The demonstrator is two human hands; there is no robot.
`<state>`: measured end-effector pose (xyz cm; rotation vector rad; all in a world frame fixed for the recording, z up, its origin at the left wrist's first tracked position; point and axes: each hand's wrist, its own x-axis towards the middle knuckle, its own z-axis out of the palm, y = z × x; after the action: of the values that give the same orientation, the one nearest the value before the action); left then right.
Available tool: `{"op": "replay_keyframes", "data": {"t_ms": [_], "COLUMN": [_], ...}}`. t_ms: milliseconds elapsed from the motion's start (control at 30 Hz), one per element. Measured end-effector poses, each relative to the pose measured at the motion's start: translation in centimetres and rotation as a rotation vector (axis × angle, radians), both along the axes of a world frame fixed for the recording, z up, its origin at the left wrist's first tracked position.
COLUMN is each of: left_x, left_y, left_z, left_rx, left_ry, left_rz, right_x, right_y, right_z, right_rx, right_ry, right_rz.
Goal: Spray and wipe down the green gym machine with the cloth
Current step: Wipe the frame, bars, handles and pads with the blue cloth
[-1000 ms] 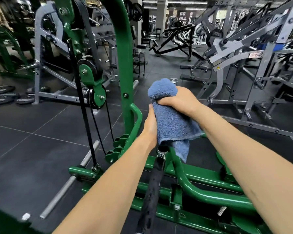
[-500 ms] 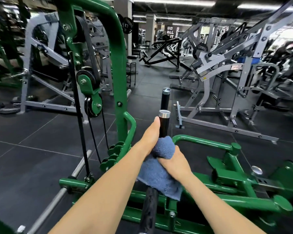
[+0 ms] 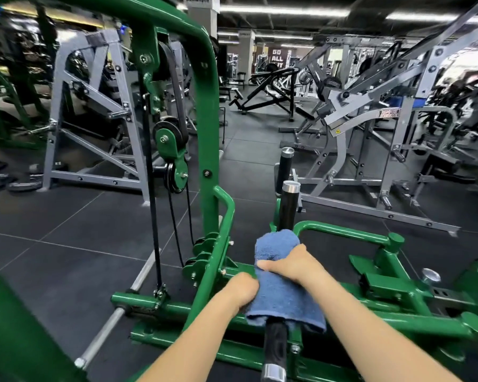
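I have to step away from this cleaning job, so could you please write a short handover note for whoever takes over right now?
Right hand: clamps the blue cloth around the black handle bar.
Left hand: grips the cloth's left edge at the same bar.
Cloth sits low on the bar, upper grip exposed; no spray bottle in view.
Done: cannot tell from this view.
Left: the green frame and the second handle.

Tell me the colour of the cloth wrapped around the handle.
Blue: the cloth is a plain blue terry, seen best in the head view.
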<state>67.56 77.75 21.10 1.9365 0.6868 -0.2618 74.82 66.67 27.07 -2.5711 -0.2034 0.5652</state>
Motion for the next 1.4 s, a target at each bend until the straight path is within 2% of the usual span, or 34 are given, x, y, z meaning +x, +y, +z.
{"op": "replay_keyframes", "data": {"t_ms": [67,167,267,333,400,467,567,633,733,833,900,1033,1133,1200,1233,1300,1400], "left_x": [-0.3,-0.6,-1.2,-1.2,-1.2,-1.1,-0.7,-0.2,0.6,1.2,1.6,2.7,3.5,3.8,4.1,4.5,5.4], "left_y": [-0.1,-0.2,-0.6,-0.8,-0.9,-1.0,-1.1,-1.2,-1.7,-1.4,-1.1,-1.5,-2.8,-3.5,-3.8,-4.3,-4.9], "left_z": [-0.6,-0.4,-0.2,0.3,0.9,1.3,1.1,0.6,-0.1,0.0,0.0,0.5,1.2,1.6,1.9,2.1,1.4], "left_rx": [0.066,0.055,0.046,0.049,0.046,0.056,0.072,0.076,0.061,0.095,0.116,0.108,0.111,0.138,0.143,0.171,0.278], "left_ry": [0.02,-0.004,-0.009,-0.012,-0.027,-0.045,-0.062,-0.073,-0.044,-0.023,-0.008,-0.03,-0.097,-0.118,-0.123,-0.097,0.019], "left_rz": [-0.036,-0.035,-0.034,-0.061,-0.058,-0.064,-0.026,-0.023,-0.046,-0.057,-0.072,-0.044,0.025,0.088,0.102,0.086,0.074], "right_x": [-1.4,-0.8,-0.3,-0.6,-0.9,0.1,1.3,0.7,0.4,1.3,1.9,2.3,3.3,3.9,4.4,6.0,8.5], "right_y": [1.0,0.9,-0.8,-2.2,-3.5,-4.1,-3.4,-1.7,0.5,1.3,0.9,-1.1,-3.2,-4.9,-5.7,-6.7,-7.2], "right_z": [-1.8,-2.0,-2.6,-3.6,-3.5,-3.0,-1.8,-1.6,-3.0,-2.8,-2.6,-3.6,-4.0,-4.5,-4.7,-5.0,-3.9], "right_rx": [0.006,0.089,0.345,0.591,0.672,0.581,0.405,0.325,0.035,0.021,0.112,0.464,0.697,0.74,0.718,0.738,0.967], "right_ry": [-0.104,-0.184,-0.098,0.072,0.259,0.252,0.032,0.038,-0.082,-0.12,-0.08,0.037,0.286,0.442,0.446,0.317,0.144], "right_rz": [-0.153,-0.191,-0.228,-0.352,-0.404,-0.344,-0.189,-0.092,-0.104,-0.158,-0.159,-0.18,-0.191,-0.152,-0.133,-0.157,-0.25]}}
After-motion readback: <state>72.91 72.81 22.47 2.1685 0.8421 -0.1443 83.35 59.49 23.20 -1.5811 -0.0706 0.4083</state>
